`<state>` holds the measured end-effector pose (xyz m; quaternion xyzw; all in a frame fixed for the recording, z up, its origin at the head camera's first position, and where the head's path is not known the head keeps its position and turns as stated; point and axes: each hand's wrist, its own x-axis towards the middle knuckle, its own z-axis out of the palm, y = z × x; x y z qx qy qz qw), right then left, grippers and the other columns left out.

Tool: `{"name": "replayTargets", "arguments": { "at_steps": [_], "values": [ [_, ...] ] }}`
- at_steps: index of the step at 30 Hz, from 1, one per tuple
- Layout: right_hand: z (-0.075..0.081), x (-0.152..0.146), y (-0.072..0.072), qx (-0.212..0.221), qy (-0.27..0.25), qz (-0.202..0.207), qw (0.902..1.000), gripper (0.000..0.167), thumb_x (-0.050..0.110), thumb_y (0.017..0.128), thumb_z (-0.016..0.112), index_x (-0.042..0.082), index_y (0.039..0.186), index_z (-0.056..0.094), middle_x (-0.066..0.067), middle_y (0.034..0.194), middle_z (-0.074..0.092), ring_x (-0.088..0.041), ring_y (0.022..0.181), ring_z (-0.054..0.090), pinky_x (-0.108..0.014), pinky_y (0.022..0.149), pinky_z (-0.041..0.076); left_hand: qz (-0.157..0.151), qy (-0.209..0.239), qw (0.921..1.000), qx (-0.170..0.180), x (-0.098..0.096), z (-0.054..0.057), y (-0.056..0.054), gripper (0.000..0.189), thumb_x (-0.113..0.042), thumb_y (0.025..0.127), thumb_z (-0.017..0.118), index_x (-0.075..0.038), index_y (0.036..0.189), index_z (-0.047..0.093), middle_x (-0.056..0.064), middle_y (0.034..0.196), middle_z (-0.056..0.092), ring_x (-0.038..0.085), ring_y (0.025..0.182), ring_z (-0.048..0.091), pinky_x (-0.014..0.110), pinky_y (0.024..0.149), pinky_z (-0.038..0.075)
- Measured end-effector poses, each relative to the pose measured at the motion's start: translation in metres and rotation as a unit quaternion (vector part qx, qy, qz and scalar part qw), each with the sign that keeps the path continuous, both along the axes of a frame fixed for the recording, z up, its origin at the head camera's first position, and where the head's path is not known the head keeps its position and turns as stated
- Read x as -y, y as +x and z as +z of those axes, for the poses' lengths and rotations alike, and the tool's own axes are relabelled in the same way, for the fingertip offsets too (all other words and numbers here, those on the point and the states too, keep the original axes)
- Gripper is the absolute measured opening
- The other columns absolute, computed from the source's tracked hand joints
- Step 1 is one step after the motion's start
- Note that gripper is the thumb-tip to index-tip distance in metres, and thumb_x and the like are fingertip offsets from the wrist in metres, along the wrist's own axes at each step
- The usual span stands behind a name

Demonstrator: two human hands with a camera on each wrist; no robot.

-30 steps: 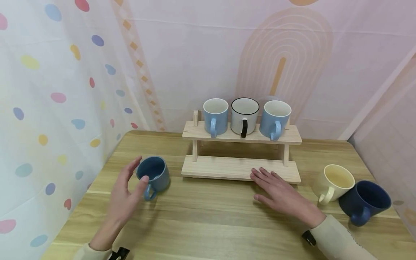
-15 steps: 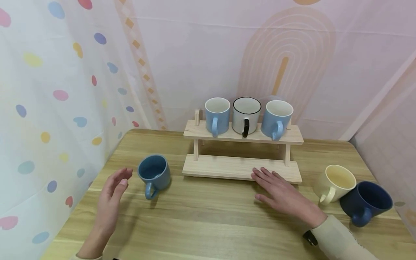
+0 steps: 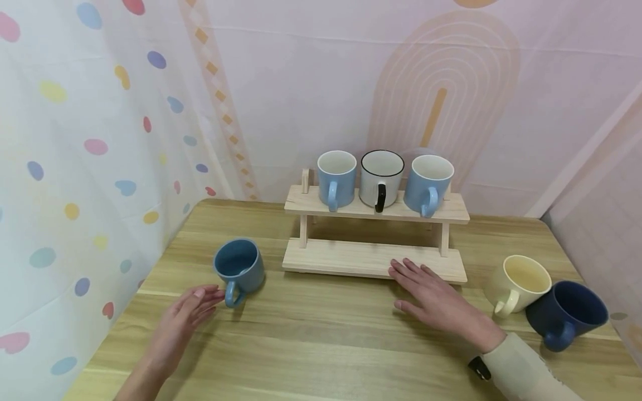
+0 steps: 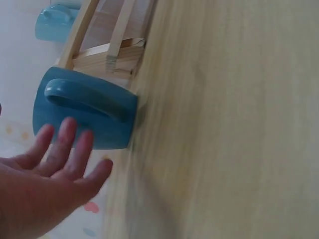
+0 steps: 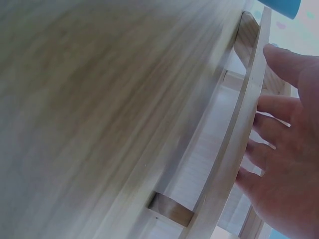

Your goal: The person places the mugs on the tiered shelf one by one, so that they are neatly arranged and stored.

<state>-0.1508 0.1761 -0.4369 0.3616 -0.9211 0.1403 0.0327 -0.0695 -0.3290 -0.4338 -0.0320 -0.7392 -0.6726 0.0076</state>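
A teal-blue mug (image 3: 248, 277) stands upright on the table's left part, its handle toward the front. My left hand (image 3: 176, 323) is just left of that handle, fingers extended; in the left wrist view the hand (image 4: 55, 174) appears close to the mug (image 4: 94, 129), and whether it touches cannot be told. My right hand (image 3: 436, 301) lies with fingertips on the front of the lower shelf of a two-tier wooden rack (image 3: 346, 259). In the right wrist view its straight fingers (image 5: 271, 127) meet the shelf's edge.
On the upper shelf stand a light-blue mug (image 3: 343, 189), a white mug with black rim (image 3: 373, 189) and another light-blue mug (image 3: 418, 192). At the right of the table (image 3: 321, 351), a cream mug (image 3: 501, 284) stands beside a navy mug (image 3: 546, 312). Patterned curtains (image 3: 301, 83) hang behind.
My left hand, first around the teal-blue mug's left rim, drew back left, then lowered and came toward the handle with fingers straighter. The mug and my right hand have stayed put.
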Motion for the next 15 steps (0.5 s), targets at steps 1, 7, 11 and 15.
{"name": "replayTargets", "arguments": {
  "at_steps": [1, 7, 11, 15],
  "values": [
    [0.0001, -0.0001, 0.0001, 0.0, 0.0, 0.0, 1.0, 0.064, 0.033, 0.103, 0.065, 0.0, 0.154, 0.046, -0.016, 0.163, 0.039, -0.04, 0.15, 0.034, -0.061, 0.119, 0.03, -0.01, 0.005, 0.9999, 0.002, -0.0003, -0.0009, -0.0002, 0.046, -0.025, 0.115, 0.033, 0.014, 0.137, 0.047, -0.006, 0.125, 0.071, 0.006, 0.118, 0.065, 0.019, 0.099, 0.05],
    [-0.0003, -0.0006, 0.0004, -0.004, 0.001, 0.001, 1.0, 0.064, 0.032, 0.102, 0.066, 0.0, 0.154, 0.046, -0.017, 0.162, 0.039, -0.04, 0.15, 0.034, -0.06, 0.119, 0.03, -0.063, 0.066, 0.9957, -0.017, -0.0021, -0.0052, -0.003, 0.04, -0.017, 0.116, 0.031, 0.006, 0.132, 0.058, 0.003, 0.125, 0.072, 0.012, 0.118, 0.067, 0.025, 0.101, 0.052],
    [-0.0007, -0.0007, 0.0006, -0.005, 0.0, 0.001, 1.0, 0.064, 0.033, 0.102, 0.066, 0.0, 0.154, 0.046, -0.016, 0.163, 0.039, -0.04, 0.15, 0.034, -0.06, 0.119, 0.03, -0.094, 0.071, 0.9928, -0.021, -0.0037, -0.0074, -0.0059, 0.046, -0.016, 0.116, 0.028, 0.015, 0.133, 0.056, 0.013, 0.126, 0.072, 0.016, 0.122, 0.066, 0.026, 0.105, 0.049],
    [-0.0007, -0.0008, 0.0003, -0.006, -0.001, 0.002, 1.0, 0.064, 0.033, 0.103, 0.065, 0.0, 0.154, 0.046, -0.016, 0.163, 0.039, -0.04, 0.15, 0.034, -0.06, 0.119, 0.03, -0.071, 0.037, 0.9968, 0.008, -0.0076, -0.0075, -0.0079, 0.048, -0.02, 0.115, 0.034, 0.02, 0.132, 0.055, 0.013, 0.125, 0.073, 0.013, 0.122, 0.066, 0.023, 0.104, 0.049]
  ]
}}
